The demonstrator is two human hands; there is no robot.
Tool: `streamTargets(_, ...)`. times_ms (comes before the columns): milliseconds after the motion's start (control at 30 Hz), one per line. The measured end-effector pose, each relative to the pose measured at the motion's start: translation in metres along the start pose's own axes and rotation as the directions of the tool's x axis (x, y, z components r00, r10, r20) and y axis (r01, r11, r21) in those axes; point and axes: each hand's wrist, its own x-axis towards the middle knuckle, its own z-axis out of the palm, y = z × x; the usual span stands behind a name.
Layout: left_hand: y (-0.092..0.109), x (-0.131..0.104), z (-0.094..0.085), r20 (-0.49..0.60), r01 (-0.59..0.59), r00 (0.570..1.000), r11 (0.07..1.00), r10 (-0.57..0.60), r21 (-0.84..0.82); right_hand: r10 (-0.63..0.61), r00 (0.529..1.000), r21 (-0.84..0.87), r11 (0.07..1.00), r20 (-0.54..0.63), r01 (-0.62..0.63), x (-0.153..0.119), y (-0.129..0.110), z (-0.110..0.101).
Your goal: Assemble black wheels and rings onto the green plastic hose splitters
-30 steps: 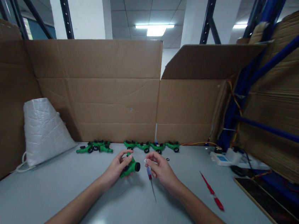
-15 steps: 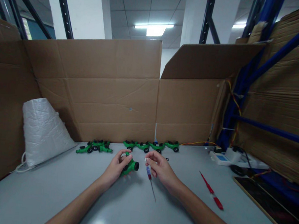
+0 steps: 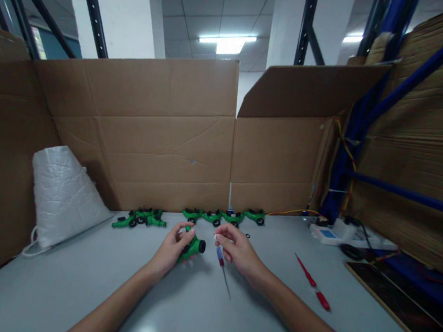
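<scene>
My left hand (image 3: 171, 250) is closed round a green toy vehicle (image 3: 191, 250), with a round black part facing right. Part of the toy is hidden by the fingers. Just to the right, my right hand (image 3: 238, 249) pinches the top of a slim screwdriver (image 3: 220, 255) with a red, white and bluish handle. Its thin metal shaft slants down toward me, apart from the toy. Something small and white shows at the right fingertips; whether it is the handle's end I cannot tell.
Several green toy vehicles (image 3: 212, 217) line the back of the grey table (image 3: 74, 288), with more (image 3: 143, 217) at left. A small black ring (image 3: 248, 236) lies behind my right hand. At right are a red screwdriver (image 3: 312, 283) and a power strip (image 3: 372, 240). A white bag (image 3: 63, 197) stands left.
</scene>
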Motion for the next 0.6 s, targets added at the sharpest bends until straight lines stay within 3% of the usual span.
streamTargets(600, -0.0025, 0.0019, 0.0003, -0.008, 0.048, 0.999, 0.998, -0.048, -0.049, -0.021, 0.999, -0.032, 0.999, -0.028, 0.021, -0.0026, 0.0014, 0.0041)
